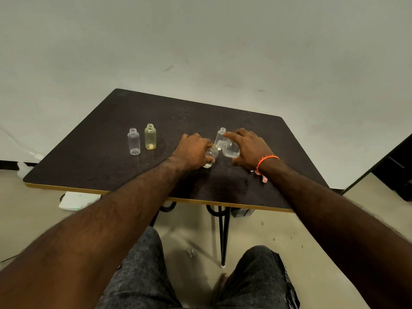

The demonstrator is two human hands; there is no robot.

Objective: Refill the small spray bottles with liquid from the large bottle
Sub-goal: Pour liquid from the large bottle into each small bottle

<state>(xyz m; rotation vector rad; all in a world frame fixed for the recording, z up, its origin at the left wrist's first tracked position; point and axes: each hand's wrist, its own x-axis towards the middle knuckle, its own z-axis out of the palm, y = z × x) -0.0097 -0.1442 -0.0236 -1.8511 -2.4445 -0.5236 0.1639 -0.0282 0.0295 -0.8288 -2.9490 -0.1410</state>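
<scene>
At the middle of the bench (93, 157), the left hand (193, 151) grips a small bottle (211, 155), and the right hand (250, 147) grips the large bottle (230, 149), tilted with its mouth touching the small one's opening.

- Counter (138, 172): dark wood-grain top, pale yellowish edge band, rounded corners.
- Black metal leg (223, 233) under the counter, thin, with a white foot tip.
- Wall (200, 41): plain grey-white, a few faint scuffs.
- Floor (267, 233): beige, scattered small dark specks.
- White flat object (77, 200) on the floor under the counter's left edge; type unclear.
- Dark furniture (396, 170) at the far right, partly cut off.
- Orange wristband (266, 162), loose end trailing onto the counter.
- Grey speckled shorts (142, 275) over the knees.
</scene>
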